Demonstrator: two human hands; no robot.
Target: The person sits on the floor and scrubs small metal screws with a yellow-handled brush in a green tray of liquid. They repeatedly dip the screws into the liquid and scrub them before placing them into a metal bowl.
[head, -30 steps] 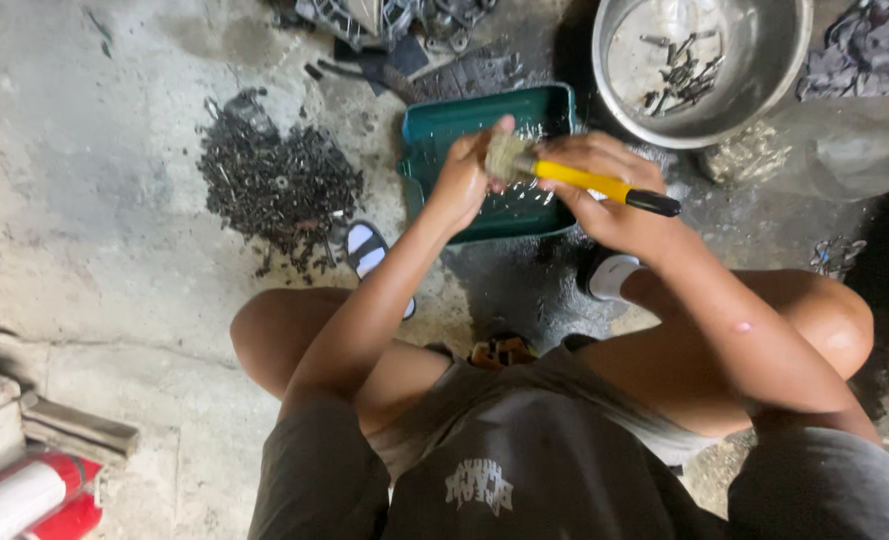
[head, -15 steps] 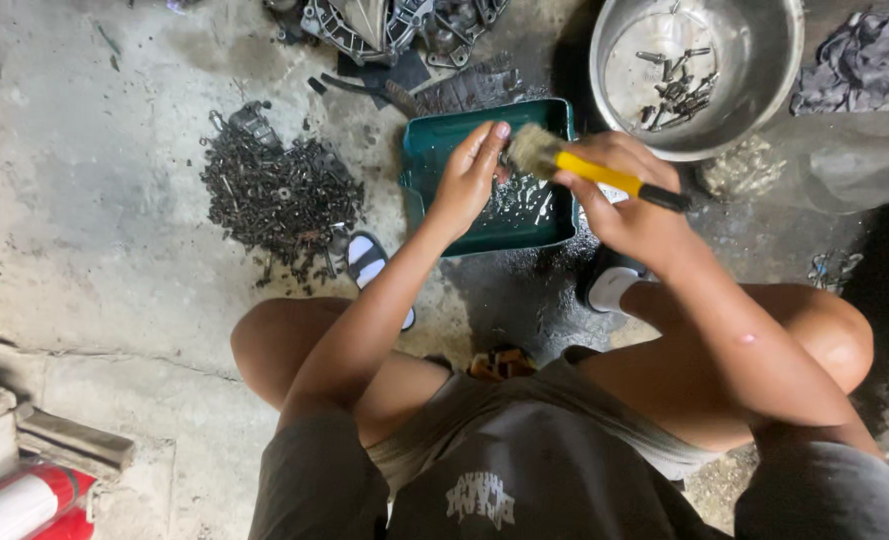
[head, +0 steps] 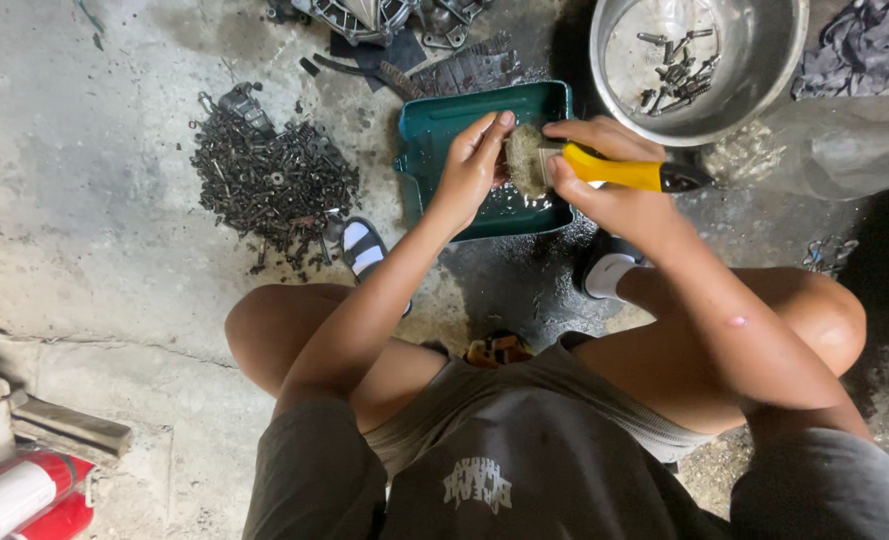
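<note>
While you squatted over the concrete floor [head: 85,230], your right hand [head: 615,185] was wrapped tight round the yellow handle of a brush [head: 605,168], bristle head pointing toward your left. Your left hand [head: 468,172] sat just beside the bristles, fingers pinched narrow as if on a small part; too hidden to tell what it was or whether anything was really held. Both hands hovered over the green tray [head: 435,125], near its right half, brush head above the wet tray bottom. The tray lay on the floor between your feet and the top edge of view. A steel bowl [head: 765,70] stood just beside the tray's right far corner, with a few bolts [head: 680,65] lying inside. A heap of dark screws and bolts [head: 270,180] lay on the floor to the left of the tray, near but not touching it. Dark metal engine parts [head: 385,20] sat beyond the tray's far edge. A grey rag [head: 865,50] lay at the top right corner. A red and white canister [head: 25,500] lay at the bottom left corner, well apart from you.
</note>
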